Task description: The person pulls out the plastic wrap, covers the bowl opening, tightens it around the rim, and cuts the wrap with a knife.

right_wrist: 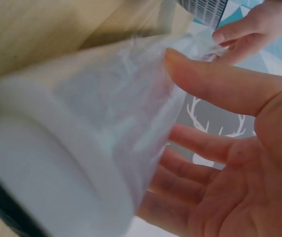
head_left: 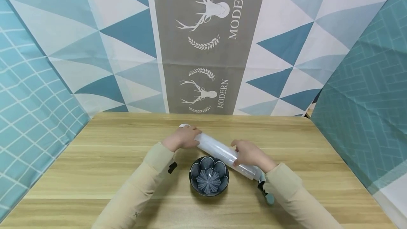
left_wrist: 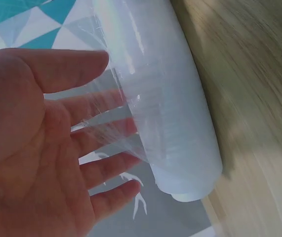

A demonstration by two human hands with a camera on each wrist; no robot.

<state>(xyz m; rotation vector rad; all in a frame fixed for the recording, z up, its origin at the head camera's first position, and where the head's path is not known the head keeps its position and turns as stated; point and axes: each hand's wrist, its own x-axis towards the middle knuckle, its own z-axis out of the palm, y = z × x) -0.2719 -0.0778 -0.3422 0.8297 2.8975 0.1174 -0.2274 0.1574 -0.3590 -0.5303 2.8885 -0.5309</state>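
A roll of plastic wrap [head_left: 219, 149] lies slantwise across the wooden table, behind a dark blue-grey bowl [head_left: 208, 176] with petal-shaped panels. My left hand [head_left: 186, 137] is at the roll's far left end. In the left wrist view a loose sheet of clear film [left_wrist: 113, 123] stretches from the roll over the fingers [left_wrist: 101, 170], which are spread and fairly straight. Near the roll's right end is my right hand [head_left: 249, 154], thumb and fingers apart. In the right wrist view its thumb touches the film [right_wrist: 131, 98]; the fingertips are partly hidden behind the roll.
The bowl stands in front of the roll, between the forearms. A small teal-and-black piece [head_left: 268, 197] shows beneath the right wrist, and a black piece [head_left: 172, 167] by the left. Patterned cloth [head_left: 203, 45] hangs behind the table [head_left: 105, 172] and at both sides.
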